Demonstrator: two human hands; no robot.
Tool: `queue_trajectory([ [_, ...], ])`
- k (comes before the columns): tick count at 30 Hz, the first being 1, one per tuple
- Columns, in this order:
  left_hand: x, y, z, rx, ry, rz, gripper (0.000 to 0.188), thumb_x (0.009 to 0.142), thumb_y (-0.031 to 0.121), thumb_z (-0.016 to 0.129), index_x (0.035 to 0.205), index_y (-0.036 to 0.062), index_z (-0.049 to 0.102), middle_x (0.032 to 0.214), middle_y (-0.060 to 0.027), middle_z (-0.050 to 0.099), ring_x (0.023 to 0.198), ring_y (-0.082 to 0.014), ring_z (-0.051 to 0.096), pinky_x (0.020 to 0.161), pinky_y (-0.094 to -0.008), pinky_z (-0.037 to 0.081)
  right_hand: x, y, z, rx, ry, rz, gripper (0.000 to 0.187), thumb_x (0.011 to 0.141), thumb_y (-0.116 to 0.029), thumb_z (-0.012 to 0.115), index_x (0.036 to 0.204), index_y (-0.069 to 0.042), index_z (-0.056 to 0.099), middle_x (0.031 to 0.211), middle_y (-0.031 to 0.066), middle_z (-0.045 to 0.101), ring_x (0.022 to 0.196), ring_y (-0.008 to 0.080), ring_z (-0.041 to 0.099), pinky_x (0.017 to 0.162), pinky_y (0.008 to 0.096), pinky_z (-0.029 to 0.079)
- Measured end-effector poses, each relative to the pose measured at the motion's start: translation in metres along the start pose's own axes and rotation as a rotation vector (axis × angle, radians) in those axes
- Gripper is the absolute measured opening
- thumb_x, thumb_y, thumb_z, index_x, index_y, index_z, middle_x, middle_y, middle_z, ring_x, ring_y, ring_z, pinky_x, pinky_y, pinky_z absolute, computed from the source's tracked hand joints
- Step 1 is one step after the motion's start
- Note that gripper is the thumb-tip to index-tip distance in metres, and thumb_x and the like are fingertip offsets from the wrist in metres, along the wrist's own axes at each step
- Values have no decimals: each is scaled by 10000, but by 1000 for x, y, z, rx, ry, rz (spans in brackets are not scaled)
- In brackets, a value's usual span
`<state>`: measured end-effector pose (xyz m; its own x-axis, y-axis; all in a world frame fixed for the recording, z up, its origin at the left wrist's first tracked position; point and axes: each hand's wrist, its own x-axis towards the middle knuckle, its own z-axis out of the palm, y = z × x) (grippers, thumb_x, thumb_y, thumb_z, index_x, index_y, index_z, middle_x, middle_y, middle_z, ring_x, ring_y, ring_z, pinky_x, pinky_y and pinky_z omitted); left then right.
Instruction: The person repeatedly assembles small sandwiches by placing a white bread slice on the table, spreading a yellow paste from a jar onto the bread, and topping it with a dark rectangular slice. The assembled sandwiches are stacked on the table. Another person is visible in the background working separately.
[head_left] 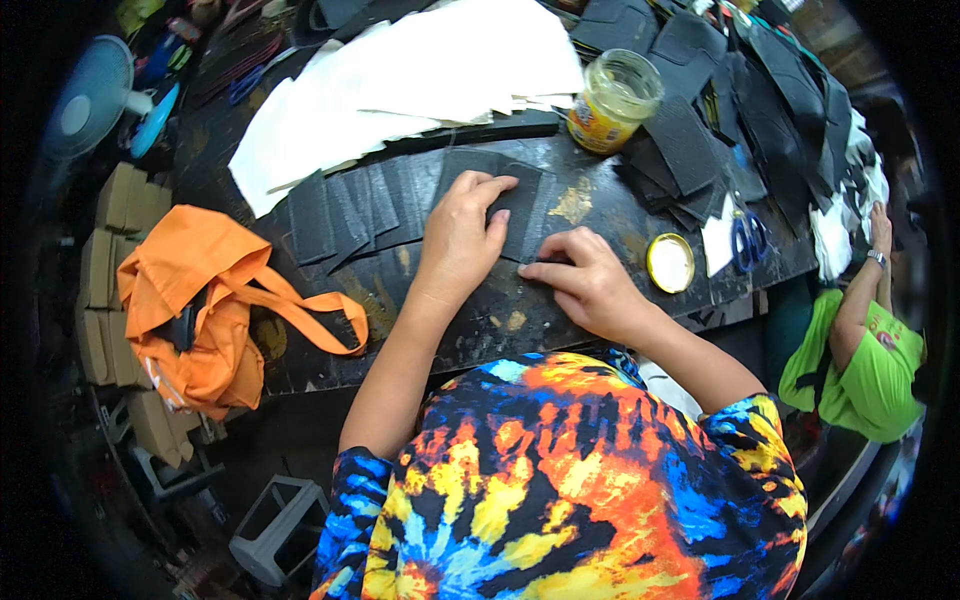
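The left hand [462, 225] reaches up from a forearm that slants slightly right, its back turned up; the fingers are extended and gently bent, the thumb parted from them, and it lies loosely open on a flat black piece [520, 215] near the middle of the table [465, 335]. The right hand [590, 280] comes in from the lower right with its elbow bent outward, fingers curled and the index finger pointing left by the near edge of that piece; whether anything is pinched there, I cannot tell.

The black piece is roughly rectangular, thin and matte, with a faint grain. To its left, a row of similar black strips [320, 215] overlaps like a fan. Behind them spread smooth white sheets [430, 80], stacked with uneven edges. A clear jar [615, 105] with a yellow label stands open, its round, yellow-rimmed lid [670, 263] lying apart, near blue-handled scissors [748, 240]. At the left edge slumps a creased orange cloth bag [200, 300] with a looped strap. The dark tabletop is scuffed and blotched.
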<state>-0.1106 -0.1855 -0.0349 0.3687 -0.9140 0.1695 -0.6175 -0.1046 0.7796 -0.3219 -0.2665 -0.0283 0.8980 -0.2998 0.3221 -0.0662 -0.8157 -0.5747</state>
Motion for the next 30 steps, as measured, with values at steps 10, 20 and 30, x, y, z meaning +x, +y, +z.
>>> queue_trajectory([
  [10,-46,-111,-150,-449,675,-265,351,996,-45,534,1309,-8,688,1259,-72,718,1072,-123,667,948,-269,533,24,11,-8,265,93,188,555,907,53,659,1448,-54,604,1215,179,698,1123,337,707,994,419,552],
  [20,-29,-52,-88,176,466,-165,413,920,30,722,1328,30,664,1267,-173,686,1171,-330,673,1024,-445,535,48,10,-35,-42,221,13,366,846,-110,840,1202,-89,757,1034,125,685,985,309,683,874,428,568],
  [30,6,-12,-14,8,44,-109,536,804,36,854,1308,88,680,1162,-156,687,983,-288,705,871,-414,587,117,74,-138,-765,-22,225,933,631,-918,760,1080,-108,874,1543,192,572,1439,381,494,1144,570,391],
])
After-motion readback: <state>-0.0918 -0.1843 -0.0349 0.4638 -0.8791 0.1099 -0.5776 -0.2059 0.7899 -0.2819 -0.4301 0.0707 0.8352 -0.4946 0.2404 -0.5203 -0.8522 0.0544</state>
